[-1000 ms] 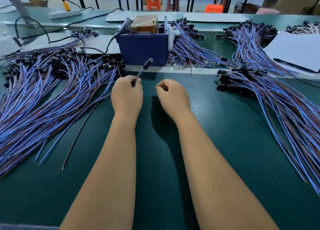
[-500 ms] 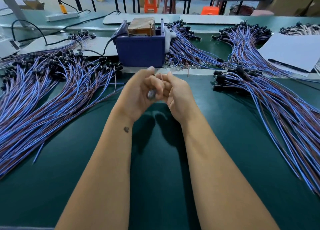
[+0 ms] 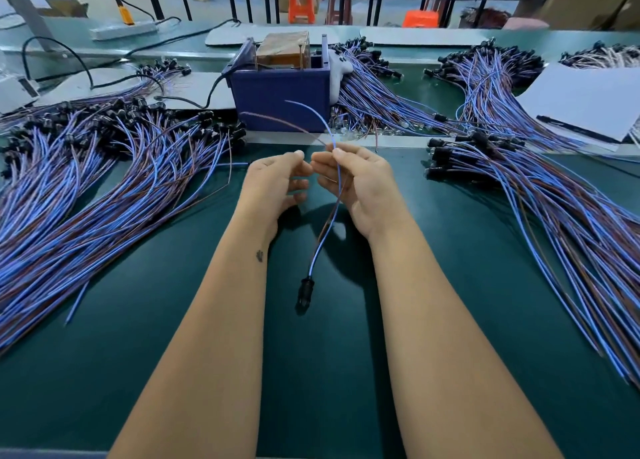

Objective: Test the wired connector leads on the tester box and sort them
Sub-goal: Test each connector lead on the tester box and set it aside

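Note:
One wired lead (image 3: 323, 237) hangs between my forearms, its black connector (image 3: 304, 294) dangling low over the green mat. My right hand (image 3: 360, 185) pinches its blue and brown wires near the middle. The free wire ends arc up toward the blue tester box (image 3: 280, 95), which stands at the back centre with a brown block on top. My left hand (image 3: 275, 181) sits just left of the right one with fingers loosely curled; no wire shows in it.
A big pile of leads (image 3: 104, 188) fans out on the left and another pile (image 3: 561, 223) on the right. More bundles (image 3: 377, 88) lie behind the box. A white sheet with a pen (image 3: 588, 105) is at the right rear, a power strip (image 3: 121, 30) at far left.
The lead was in my left hand with the connector pointing up at the box. My hands met, and now my right hand holds it with the connector hanging down.

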